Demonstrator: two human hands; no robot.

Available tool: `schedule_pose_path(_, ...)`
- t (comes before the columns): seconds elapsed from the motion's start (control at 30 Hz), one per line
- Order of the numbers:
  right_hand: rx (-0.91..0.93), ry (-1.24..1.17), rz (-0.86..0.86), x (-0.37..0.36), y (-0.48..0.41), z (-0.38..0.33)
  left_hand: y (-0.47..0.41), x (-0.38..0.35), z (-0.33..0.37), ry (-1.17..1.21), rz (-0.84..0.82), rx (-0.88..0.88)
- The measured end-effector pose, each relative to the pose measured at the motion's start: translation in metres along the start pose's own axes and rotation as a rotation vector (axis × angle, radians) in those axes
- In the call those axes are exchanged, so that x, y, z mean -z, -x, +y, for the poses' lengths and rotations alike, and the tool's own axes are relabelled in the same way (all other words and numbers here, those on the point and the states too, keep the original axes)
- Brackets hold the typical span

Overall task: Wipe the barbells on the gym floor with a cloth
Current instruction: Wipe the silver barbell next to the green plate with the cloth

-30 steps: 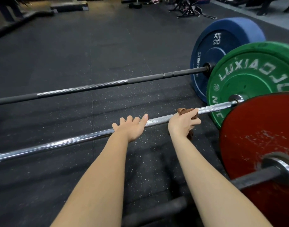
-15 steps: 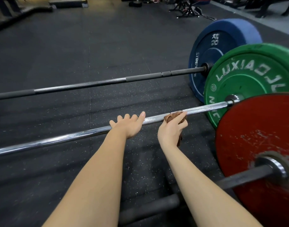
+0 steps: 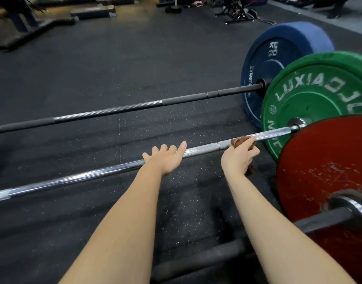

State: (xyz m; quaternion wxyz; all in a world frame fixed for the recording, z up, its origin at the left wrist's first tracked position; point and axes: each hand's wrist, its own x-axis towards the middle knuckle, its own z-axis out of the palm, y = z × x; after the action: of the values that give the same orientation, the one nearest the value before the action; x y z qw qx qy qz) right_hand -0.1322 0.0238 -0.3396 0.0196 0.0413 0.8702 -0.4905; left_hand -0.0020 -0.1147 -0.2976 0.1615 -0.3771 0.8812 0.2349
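The right hand (image 3: 238, 160) had its fingers curled round a brown cloth (image 3: 240, 141), holding it over the chrome bar of the middle barbell (image 3: 274, 133). In the last half second it had slid back along the knurling toward the green plate (image 3: 319, 95), reversing a stroke away from it. The left hand (image 3: 165, 158) had stayed put, fingers straight, resting on the same bar. The scrubbing seemed confined to this stretch. The far barbell (image 3: 114, 112) and near barbell (image 3: 323, 219) lay apart from both hands on the gym floor (image 3: 94, 58).
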Motion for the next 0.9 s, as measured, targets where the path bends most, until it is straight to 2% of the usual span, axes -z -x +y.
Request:
schedule_pose_path(0.23, 0.137, 0.014, -0.115, -0.029, 0.075, -0.008, 0.003, -0.001, -0.001, 0.002, 0.036, -0.019)
schedule_pose_path(0.33, 0.098, 0.01, -0.12, -0.029, 0.081, -0.013, 0.009, 0.002, -0.009, 0.078, 0.066, -0.075)
schedule_pose_path(0.43, 0.008, -0.133, -0.083, -0.023, 0.062, -0.022, 0.019, 0.008, -0.029, 0.108, 0.112, -0.069)
schedule_pose_path(0.5, -0.1, -0.155, -0.029, -0.02, 0.047, -0.026, 0.024, 0.01, -0.053, 0.026, 0.157, -0.032)
schedule_pose_path(0.63, -0.159, -0.103, -0.014, -0.015, 0.039, -0.034, 0.043, 0.013, -0.111, 0.012, 0.217, 0.104)
schedule_pose_path(0.7, -0.179, -0.096, -0.024, -0.016, 0.048, -0.039, 0.052, 0.012, -0.132, 0.015, 0.214, 0.099)
schedule_pose_path(0.9, -0.02, 0.001, -0.102, -0.041, 0.104, -0.032, 0.055, 0.014, -0.136, 0.008, 0.142, 0.076)
